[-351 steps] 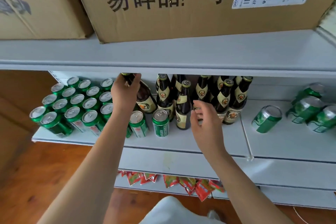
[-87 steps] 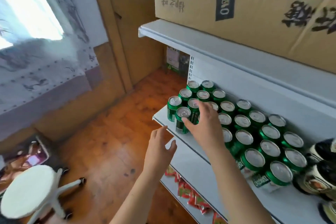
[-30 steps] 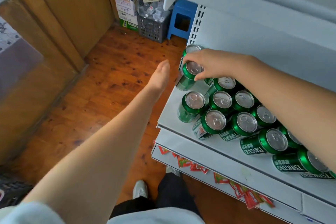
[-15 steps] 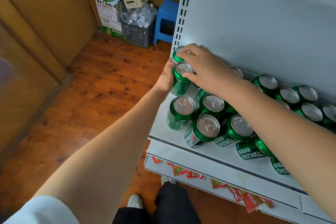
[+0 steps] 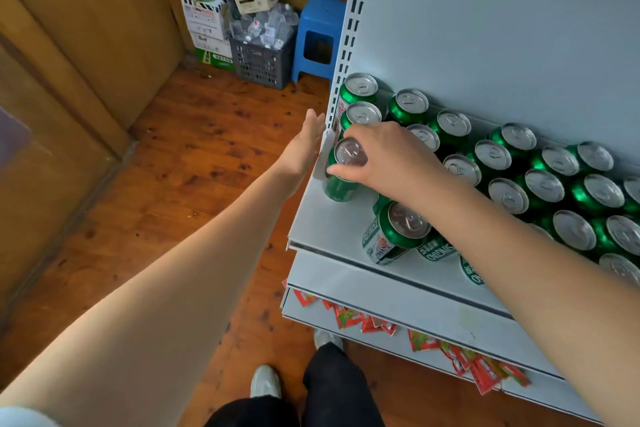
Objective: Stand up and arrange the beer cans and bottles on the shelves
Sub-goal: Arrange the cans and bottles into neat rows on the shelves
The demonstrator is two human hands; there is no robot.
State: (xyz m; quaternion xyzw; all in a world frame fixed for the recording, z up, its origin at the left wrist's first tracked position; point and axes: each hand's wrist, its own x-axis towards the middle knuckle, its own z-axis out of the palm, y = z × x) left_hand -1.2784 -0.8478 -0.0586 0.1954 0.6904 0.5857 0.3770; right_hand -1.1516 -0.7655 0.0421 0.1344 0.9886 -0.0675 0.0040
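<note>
Far left: wood floor (image 5: pixel 194 163), stacked boxes (image 5: pixel 207 24) with unreadable print, a crate (image 5: pixel 261 59) of clear bottles, a blue stool (image 5: pixel 320 35).

Left hand (image 5: pixel 304 146) is open and flat, fingers straight, at the shelf's left end just beside the upright; holding nothing, looks like a guard against a can going over the edge.

Right hand (image 5: pixel 384 156) grips the top rim of one can (image 5: pixel 341 180) with its fingertips. The can stands upright at the shelf's (image 5: pixel 311 218) left end, third in the edge column behind two more upright cans.

Handling guess: sealed aluminium, smooth and slick, moderately heavy if full, thin wall dents if squeezed. Take it by the rim or round the mid body; slide rather than lift.

Right: many green cans (image 5: pixel 540 184) upright in rows. Front cans look tilted by the wide lens; can't tell if any lie down. Front can (image 5: pixel 391 236) label reads TSINGTAO, seen inverted. Red packets (image 5: pixel 481 371) hang under the lower shelf; print unreadable.
</note>
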